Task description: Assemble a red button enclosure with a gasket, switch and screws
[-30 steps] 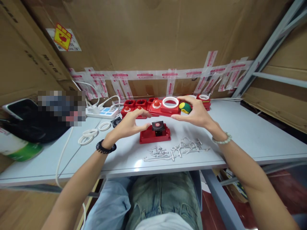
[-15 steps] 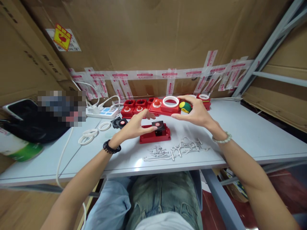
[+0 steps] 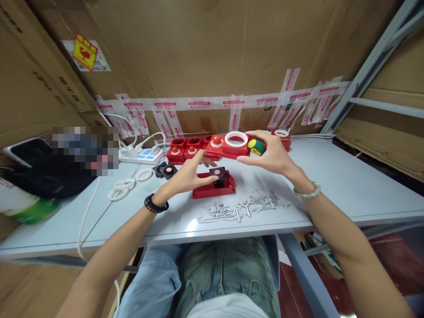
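Brown cardboard sheet (image 3: 198,53) standing behind worktop (image 3: 338,176); second cardboard panel (image 3: 26,75) at left, dark printed characters on it. Yellow-red fragile label (image 3: 85,52) stuck over white one. White tape with red print (image 3: 199,104) along lower cardboard, some strips upright. White power strip (image 3: 145,155) at back left, plugs in it. Phone (image 3: 28,151) beside black fabric item (image 3: 68,183), partly pixelated. White-green container (image 3: 36,214) at left edge. White cable (image 3: 90,202) hanging over front edge. Grey metal frame (image 3: 374,62) at right. Dark red floor (image 3: 291,287) below.
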### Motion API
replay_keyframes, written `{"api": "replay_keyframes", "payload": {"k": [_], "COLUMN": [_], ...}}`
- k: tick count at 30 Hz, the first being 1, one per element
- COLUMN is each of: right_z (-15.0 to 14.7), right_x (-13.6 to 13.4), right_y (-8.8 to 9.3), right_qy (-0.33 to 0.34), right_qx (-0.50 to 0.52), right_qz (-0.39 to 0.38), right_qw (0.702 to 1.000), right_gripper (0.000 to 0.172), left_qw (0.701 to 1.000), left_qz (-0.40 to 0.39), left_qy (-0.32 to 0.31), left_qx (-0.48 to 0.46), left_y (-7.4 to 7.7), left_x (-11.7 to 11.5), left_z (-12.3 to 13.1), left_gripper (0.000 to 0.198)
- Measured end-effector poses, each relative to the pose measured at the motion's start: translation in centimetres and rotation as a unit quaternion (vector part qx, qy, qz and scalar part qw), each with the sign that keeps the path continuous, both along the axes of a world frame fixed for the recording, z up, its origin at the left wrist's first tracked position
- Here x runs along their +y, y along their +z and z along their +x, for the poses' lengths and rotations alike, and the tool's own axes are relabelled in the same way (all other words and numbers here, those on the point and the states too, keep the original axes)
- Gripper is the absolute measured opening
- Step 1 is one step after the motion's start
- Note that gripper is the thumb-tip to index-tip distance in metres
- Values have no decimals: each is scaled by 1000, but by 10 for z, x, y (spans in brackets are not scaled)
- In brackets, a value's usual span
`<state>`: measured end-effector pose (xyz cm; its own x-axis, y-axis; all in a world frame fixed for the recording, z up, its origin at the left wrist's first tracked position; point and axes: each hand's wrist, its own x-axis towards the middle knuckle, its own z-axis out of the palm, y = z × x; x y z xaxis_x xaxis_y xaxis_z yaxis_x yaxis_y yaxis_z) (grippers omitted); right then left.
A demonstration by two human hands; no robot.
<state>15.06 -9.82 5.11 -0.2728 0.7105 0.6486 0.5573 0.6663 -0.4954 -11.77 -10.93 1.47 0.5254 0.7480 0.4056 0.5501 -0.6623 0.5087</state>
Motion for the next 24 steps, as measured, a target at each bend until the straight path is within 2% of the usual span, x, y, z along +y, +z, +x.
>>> {"api": "replay_keyframes", "payload": {"k": [7,11,14,17,20,24], "right_z": [0,0,-3,-10,-20,-28], "right_x": [0,0,-1,-2,-4,-7], "right_y": [0,0,-2,-8,-16,-22], "right_qy": [2,1,8,38,80,106], "right_qx": [-1,0,7,-3,-25,-45], "right_qz": [5,3,-5,-29,-45,-63], "right_qw": [1000,1000,1000,999,996,991], "right_gripper": [60,60,62,65,66,66], "left_qw": [1000,1000,999,996,997,999], "left_qz": [6,-6,-4,32,51,34], "left_qy": [-5,3,35,59,31,4], "left_qx": [4,3,-27,-61,-44,-1], "left_y": [-2,1,7,13,14,10], "left_x": [2,0,-3,-6,-8,-9], "left_z": [-1,-3,-8,-12,-11,-6], "left_gripper": [46,45,54,68,76,74]}}
